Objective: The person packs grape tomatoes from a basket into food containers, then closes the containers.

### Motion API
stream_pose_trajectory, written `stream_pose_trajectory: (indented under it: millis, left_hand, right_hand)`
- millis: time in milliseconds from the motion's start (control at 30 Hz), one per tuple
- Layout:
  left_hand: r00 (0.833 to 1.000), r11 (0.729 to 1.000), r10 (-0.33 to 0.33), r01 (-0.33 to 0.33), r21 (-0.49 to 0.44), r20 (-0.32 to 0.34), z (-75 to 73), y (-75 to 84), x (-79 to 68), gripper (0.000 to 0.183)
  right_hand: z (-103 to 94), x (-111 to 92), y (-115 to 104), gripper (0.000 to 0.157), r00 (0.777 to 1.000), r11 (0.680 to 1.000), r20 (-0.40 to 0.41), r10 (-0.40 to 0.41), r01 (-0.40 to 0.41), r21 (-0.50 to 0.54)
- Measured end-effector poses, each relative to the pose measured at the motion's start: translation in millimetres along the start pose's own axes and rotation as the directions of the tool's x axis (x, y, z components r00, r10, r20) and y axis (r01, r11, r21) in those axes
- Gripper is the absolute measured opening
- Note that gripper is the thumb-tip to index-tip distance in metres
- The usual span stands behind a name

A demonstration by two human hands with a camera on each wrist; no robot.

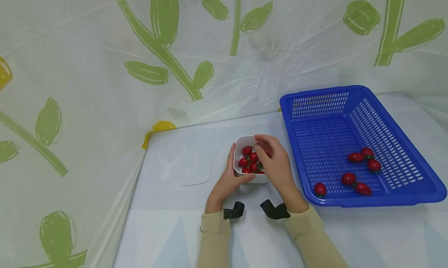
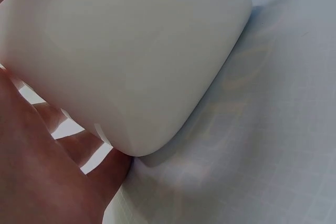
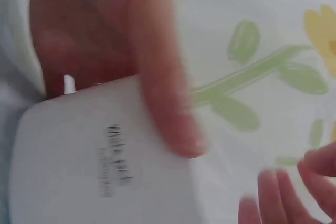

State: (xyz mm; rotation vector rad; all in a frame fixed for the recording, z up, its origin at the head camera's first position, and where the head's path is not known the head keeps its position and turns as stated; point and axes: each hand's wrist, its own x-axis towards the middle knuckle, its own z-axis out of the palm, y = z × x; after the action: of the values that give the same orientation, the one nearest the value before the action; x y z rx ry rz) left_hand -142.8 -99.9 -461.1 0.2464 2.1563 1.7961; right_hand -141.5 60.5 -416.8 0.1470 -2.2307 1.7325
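A small white square container (image 1: pixel 259 178), with several cherry tomatoes (image 1: pixel 244 162) inside, stands on the table (image 1: pixel 168 229). My left hand (image 1: pixel 227 182) grips it from the left, its thumb along the near side; in the left wrist view fingers (image 2: pixel 115 174) reach under its lower edge. Over the container's right side is my right hand (image 1: pixel 278 167), fingers bent over the rim with a gap between thumb and forefinger. No tomato shows between those fingertips; the thumb partly hides a red one below. In the right wrist view the thumb (image 3: pixel 165 98) is blurred against the container.
To the right stands a blue perforated basket (image 1: pixel 297 143) with several more cherry tomatoes (image 1: pixel 363 189) at its near end. A clear square lid (image 1: pixel 196 182) lies left of the container. Behind the table hangs a leaf-patterned sheet (image 1: pixel 227 85).
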Motion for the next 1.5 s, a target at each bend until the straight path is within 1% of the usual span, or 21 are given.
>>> stream_pose_trajectory:
  millis: [67,100,133,233,333,400,467,533,600,733,767,833,900,1033,1200,1333,1400,1500]
  left_hand:
    - [1.0,1.0,-0.005,0.005,0.005,0.002,-0.4,1.0,-0.5,0.093]
    - [1.0,1.0,-0.012,0.012,0.008,0.002,-0.6,2.1,-1.1,0.094]
    - [1.0,1.0,-0.016,0.016,0.009,0.004,-0.9,3.5,-1.8,0.094]
    - [1.0,1.0,-0.021,0.021,0.014,0.011,-1.6,11.0,-5.2,0.095]
    - [1.0,1.0,-0.013,0.013,0.019,0.023,-1.1,21.4,-10.2,0.096]
    - [1.0,1.0,-0.011,0.01,0.027,0.027,-0.8,27.5,-13.1,0.096]
    - [0.999,1.0,-0.016,0.015,0.025,0.029,-0.3,31.7,-15.1,0.097]
    - [0.999,0.999,-0.022,0.021,0.028,0.026,-0.1,34.0,-16.0,0.097]
    - [1.0,0.999,-0.022,0.022,0.025,0.016,0.1,26.4,-12.2,0.095]
    - [1.0,1.0,-0.006,0.006,-0.021,-0.005,2.3,7.9,-2.4,0.09]
    - [1.0,0.999,-0.002,0.001,-0.038,-0.01,2.9,3.0,0.2,0.089]
    - [1.0,0.998,-0.002,0.002,-0.067,-0.008,4.3,2.7,1.2,0.089]
    - [1.0,0.997,-0.011,0.01,-0.072,-0.008,5.1,4.5,0.7,0.089]
    - [1.0,0.998,-0.023,0.023,-0.062,0.003,5.0,14.9,-4.3,0.093]
    - [1.0,0.996,0.013,-0.011,-0.085,0.027,4.9,26.5,-9.7,0.096]
    - [0.999,0.992,0.035,-0.031,-0.121,0.027,5.0,28.3,-9.3,0.095]
    - [0.999,0.993,0.039,-0.036,-0.117,0.026,4.6,27.9,-9.2,0.094]
    - [0.999,0.992,0.042,-0.037,-0.118,0.034,3.9,26.7,-9.7,0.095]
  right_hand:
    - [-2.8,-1,-9,0.029,0.999,0.996,0.044,0.005,-0.009,0.088]
    - [-4.4,-2,-13,0.029,0.998,0.994,0.065,0.008,-0.015,0.107]
    - [-9.0,-4,-29,0.029,0.996,0.997,0.085,0.023,-0.03,0.075]
    - [-14.3,-5,-38,0.034,0.986,0.992,0.163,0.031,-0.05,0.116]
    - [-20.1,-4,-45,0.039,0.966,0.973,0.249,0.063,-0.114,0.198]
    - [-24.8,-3,-48,0.04,0.948,0.95,0.305,0.094,-0.177,0.256]
    - [-29.9,-2,-50,0.04,0.93,0.931,0.349,0.117,-0.225,0.288]
    - [-35.6,-2,-53,0.04,0.917,0.921,0.38,0.12,-0.246,0.302]
    - [-41.4,-2,-55,0.038,0.91,0.918,0.4,0.112,-0.248,0.308]
    - [-50.6,-1,-57,0.036,0.902,0.924,0.425,0.077,-0.225,0.31]
    - [-52.7,0,-58,0.035,0.9,0.927,0.431,0.072,-0.219,0.303]
    - [-56.9,0,-58,0.036,0.896,0.937,0.439,0.061,-0.203,0.284]
    - [-61.7,1,-57,0.035,0.893,0.948,0.448,0.049,-0.183,0.261]
    - [-73.0,4,-57,0.036,0.885,0.971,0.461,0.056,-0.156,0.182]
    - [-88.3,9,-57,0.038,0.868,0.99,0.487,0.096,-0.133,0.041]
    - [-100.2,14,-56,0.038,0.858,0.992,0.497,0.128,-0.103,-0.078]
    - [-106.3,15,-54,0.038,0.851,0.986,0.503,0.149,-0.089,-0.142]
    - [-116.9,16,-50,0.037,0.835,0.972,0.518,0.185,-0.078,-0.222]
